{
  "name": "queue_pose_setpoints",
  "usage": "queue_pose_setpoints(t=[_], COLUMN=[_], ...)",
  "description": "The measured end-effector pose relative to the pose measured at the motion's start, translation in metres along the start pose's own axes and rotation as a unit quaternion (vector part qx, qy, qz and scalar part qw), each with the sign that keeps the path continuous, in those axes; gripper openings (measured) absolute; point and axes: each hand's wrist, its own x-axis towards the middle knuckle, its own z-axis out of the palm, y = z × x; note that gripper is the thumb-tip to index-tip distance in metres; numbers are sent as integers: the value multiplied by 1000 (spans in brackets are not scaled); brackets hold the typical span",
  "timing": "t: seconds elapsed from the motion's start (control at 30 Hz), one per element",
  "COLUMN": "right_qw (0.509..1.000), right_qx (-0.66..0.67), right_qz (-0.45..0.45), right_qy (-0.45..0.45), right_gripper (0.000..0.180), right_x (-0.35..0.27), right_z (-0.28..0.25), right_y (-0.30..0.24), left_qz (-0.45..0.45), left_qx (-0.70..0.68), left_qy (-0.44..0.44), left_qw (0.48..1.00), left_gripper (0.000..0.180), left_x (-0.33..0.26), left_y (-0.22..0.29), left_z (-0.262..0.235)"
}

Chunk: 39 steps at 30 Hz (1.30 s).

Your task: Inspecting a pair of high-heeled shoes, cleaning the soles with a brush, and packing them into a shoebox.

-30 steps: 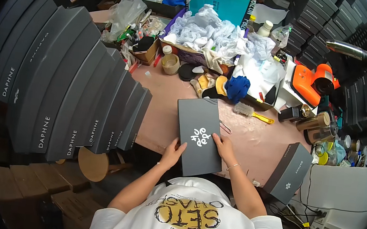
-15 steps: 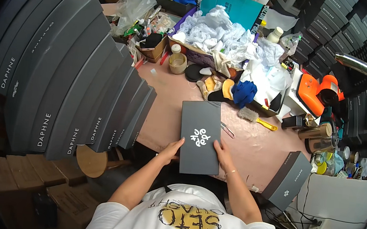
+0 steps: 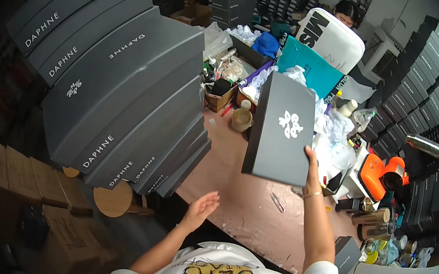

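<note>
Stacked dark boxes [image 3: 125, 98] are seen left of both hands. A grey box [image 3: 282, 127] is gripped, apparently at its edge, by the right hand [image 3: 311, 167]. The left hand [image 3: 200, 210] is held spread, empty, below it.

The dark grey box [image 3: 281, 128] is now off the bench [image 3: 238, 205], raised by the right hand [image 3: 312, 165] alone; the left hand [image 3: 201, 209] hangs free.

The long dark grey rectangular box [image 3: 282, 127] is held up in the right hand [image 3: 311, 167] above the pinkish worn surface [image 3: 246, 206]. The left hand [image 3: 201, 209] hovers lower left, empty, beside the leaning stack of dark grey boxes [image 3: 125, 98]. A brown tape roll [image 3: 242, 120] sits behind.
</note>
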Motion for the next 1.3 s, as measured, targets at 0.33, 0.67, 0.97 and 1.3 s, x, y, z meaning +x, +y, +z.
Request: queue_pose_setpoints(t=[0.33, 0.67, 0.97, 1.3], right_qw=[991, 981, 926, 846], right_qx=[-95, -179, -307, -281], right_qz=[-42, -73, -203, -250], right_qy=[-89, 4, -86, -379], right_gripper=[51, 62, 57, 70], right_x=[233, 392, 228, -38], right_z=[60, 113, 133, 262], right_y=[-98, 17, -39, -75], left_qz=[-186, -274, 166, 344], left_qx=[77, 92, 174, 31], left_qy=[216, 206, 488, 417], left_qw=[955, 935, 839, 840], left_gripper=[39, 42, 20, 54], left_x=[-103, -95, -79, -49], left_y=[-108, -113, 23, 308], left_z=[-41, -42, -67, -177])
